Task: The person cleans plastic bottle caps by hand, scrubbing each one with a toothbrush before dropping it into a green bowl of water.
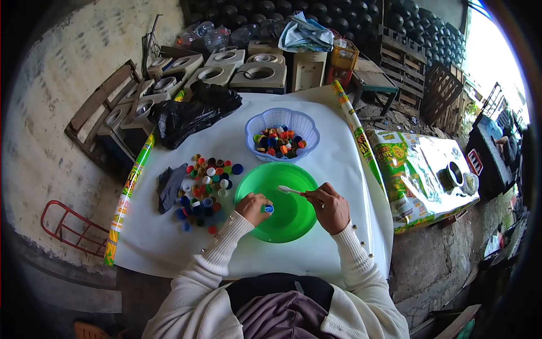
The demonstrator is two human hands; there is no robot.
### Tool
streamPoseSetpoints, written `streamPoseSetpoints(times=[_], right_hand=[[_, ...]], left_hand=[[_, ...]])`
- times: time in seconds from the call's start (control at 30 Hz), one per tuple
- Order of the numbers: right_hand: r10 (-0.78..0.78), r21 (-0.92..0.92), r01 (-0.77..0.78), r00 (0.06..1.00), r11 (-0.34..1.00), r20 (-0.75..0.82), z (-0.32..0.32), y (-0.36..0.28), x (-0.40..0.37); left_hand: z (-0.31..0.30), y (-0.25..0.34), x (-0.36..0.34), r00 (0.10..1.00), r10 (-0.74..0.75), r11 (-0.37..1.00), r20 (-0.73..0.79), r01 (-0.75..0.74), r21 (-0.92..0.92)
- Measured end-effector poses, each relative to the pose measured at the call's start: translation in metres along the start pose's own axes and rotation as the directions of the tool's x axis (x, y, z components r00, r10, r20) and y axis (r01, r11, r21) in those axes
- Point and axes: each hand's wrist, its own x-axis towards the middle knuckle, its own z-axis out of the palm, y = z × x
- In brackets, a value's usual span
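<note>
Over the left rim of a green basin (276,230), my left hand (252,208) is closed around a blue bottle cap (269,209). My right hand (329,208) pinches a toothbrush (290,190) with a white head and a reddish handle, its head pointing left above the basin. Both hands are apart from each other. A pile of mixed-colour bottle caps (207,179) lies on the white sheet, left of the basin. Behind the basin, a pale blue plastic basket (311,129) holds more caps (280,141). A dark grey cloth (171,187) lies left of the pile.
A black plastic bag (195,110) sits at the table's back left corner. Rolled printed edges (132,189) bound the white sheet (333,251). On the right stands a second covered surface (418,169). Old appliance parts (258,75) and pallets (402,62) stand behind.
</note>
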Motion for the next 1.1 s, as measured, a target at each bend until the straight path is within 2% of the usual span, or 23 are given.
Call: streamPoseSetpoints(times=[0.13,0.27,0.37,0.4,0.43,0.5,0.57,0.63,0.7,0.8,0.9,0.93,1.03,1.1], right_hand=[[0.039,0.046,-0.036,0.998,0.998,-0.054,-0.009,0.005,-0.008],[0.048,0.109,-0.034,0.991,0.993,-0.127,-0.014,0.017,-0.026],[0.113,0.206,-0.078,0.98,0.975,-0.163,-0.015,0.026,-0.044],[0.108,0.186,-0.075,0.979,0.98,-0.173,-0.016,0.027,-0.048],[0.105,0.191,-0.071,0.979,0.979,-0.173,-0.019,0.027,-0.053],[0.106,0.208,-0.066,0.977,0.976,-0.187,-0.023,0.028,-0.061],[0.117,0.208,-0.077,0.975,0.975,-0.188,-0.026,0.031,-0.071],[0.137,0.2,-0.098,0.973,0.975,-0.187,-0.028,0.035,-0.08],[0.161,0.215,-0.118,0.968,0.969,-0.192,-0.027,0.041,-0.086],[0.195,0.253,-0.145,0.963,0.957,-0.187,-0.026,0.043,-0.088],[0.193,0.228,-0.155,0.969,0.961,-0.156,-0.026,0.041,-0.085],[0.186,0.26,-0.143,0.971,0.955,-0.151,-0.024,0.041,-0.082],[0.128,0.271,-0.087,0.982,0.959,-0.139,-0.018,0.043,-0.076],[0.089,0.25,-0.054,0.988,0.967,-0.128,-0.022,0.035,-0.07]], left_hand=[[-0.012,0.004,0.016,0.99,0.047,0.997,-0.136,-0.054,-0.047],[-0.035,0.009,0.08,0.958,0.12,0.991,-0.26,-0.131,-0.024],[-0.041,0.015,0.143,0.927,0.081,0.994,-0.365,-0.103,-0.041],[-0.053,0.021,0.155,0.926,0.043,0.998,-0.374,-0.06,-0.033],[-0.06,0.024,0.161,0.918,0.034,0.999,-0.394,-0.016,0.05],[-0.067,0.015,0.168,0.933,0.005,0.995,-0.359,-0.039,-0.088],[-0.066,-0.002,0.162,0.931,0.01,1.0,-0.365,-0.019,-0.022],[-0.077,-0.017,0.137,0.949,-0.048,0.994,-0.313,0.016,-0.106],[-0.074,-0.048,0.118,0.928,-0.066,0.995,-0.365,0.033,-0.097],[-0.064,-0.093,0.089,0.931,-0.187,0.981,-0.313,0.159,-0.112],[-0.048,-0.121,0.075,0.912,-0.282,0.959,-0.3,0.267,-0.089],[-0.043,-0.128,0.076,0.923,-0.31,0.951,-0.23,0.3,-0.078],[-0.017,-0.131,0.08,0.935,-0.197,0.957,-0.294,0.248,0.15],[-0.009,-0.128,0.087,0.941,-0.247,0.936,-0.231,0.293,0.195]])
